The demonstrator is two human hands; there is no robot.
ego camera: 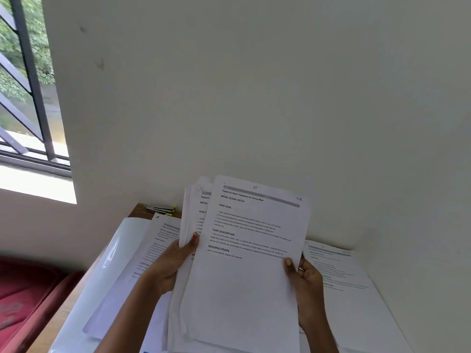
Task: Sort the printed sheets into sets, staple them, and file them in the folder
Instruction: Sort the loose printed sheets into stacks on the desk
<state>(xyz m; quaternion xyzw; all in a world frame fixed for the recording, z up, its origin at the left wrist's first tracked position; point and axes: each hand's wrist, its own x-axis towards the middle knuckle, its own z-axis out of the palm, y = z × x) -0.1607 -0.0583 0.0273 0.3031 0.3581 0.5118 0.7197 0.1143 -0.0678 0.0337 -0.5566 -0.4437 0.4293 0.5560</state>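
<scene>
**Grip.** Your left hand is clamped on the main stack of printed sheets at its left edge, with the thumb across the face and the fingers behind. Your right hand pinches the front sheet at its right edge, thumb on the printed side. That sheet is headed "Replenish Spare Tableware for Group Meal". It is fanned to the right of the stack and overlaps it.

**Position.** Both are held raised above the desk. Their long axis runs near to far, with the headings at the far end.

**Landing places.**
- A loose sheet lies to the left on what appears to be the white folder, beside your left forearm.
- A second pile lies flat to the right, just beside your right hand.

**Assessment.** Sorting is the step in hand. The separated sheet is already in your right hand and the right pile is the nearer one, so that is the shorter placement if the titles match. The headings on both resting piles are too small to read, so check them before release.

**Stapler.** The stapler sits at the far left corner of the desk, beyond the folder. It is nearer your left hand, which is occupied.
</scene>
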